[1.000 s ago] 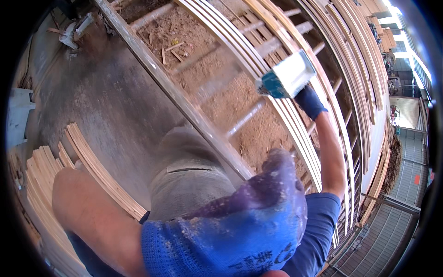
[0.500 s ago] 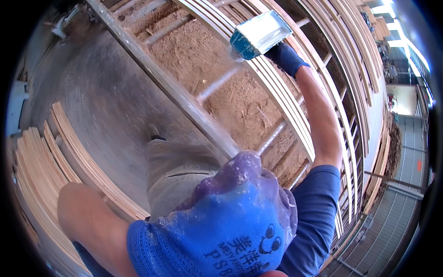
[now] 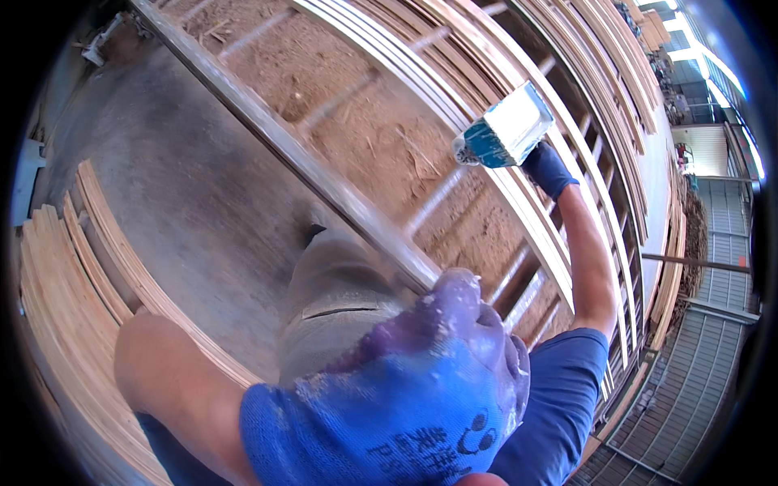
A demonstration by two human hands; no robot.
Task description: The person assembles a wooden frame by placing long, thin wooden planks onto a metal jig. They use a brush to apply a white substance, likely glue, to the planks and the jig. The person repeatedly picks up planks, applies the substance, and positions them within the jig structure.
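Observation:
My right hand (image 3: 553, 168), in a dark blue glove, grips a blue box-shaped container (image 3: 492, 140) by its right side. White residue coats the inside and the rounded lower left end. The box is on or just above several pale wooden strips (image 3: 527, 206) lying side by side; contact is hard to tell. Close to me in the lower middle, my left hand (image 3: 405, 389) wears a blue knit glove with a purple coating, flecked with white. Its fingers are curled closed, and whatever they hold is hidden.
A metal rack with a long rail (image 3: 324, 182) and crossbars carries the strips over brown sawdust-like debris (image 3: 324, 89). More wooden strips (image 3: 65, 300) are stacked at lower left. Other strips (image 3: 604, 65) lie along the far right side. A ribbed metal wall (image 3: 713, 348) stands at right.
My right hand has brought the container along the strips, nearer and to the right in view. My left hand stays closed close to me. My leg and the view have shifted slightly.

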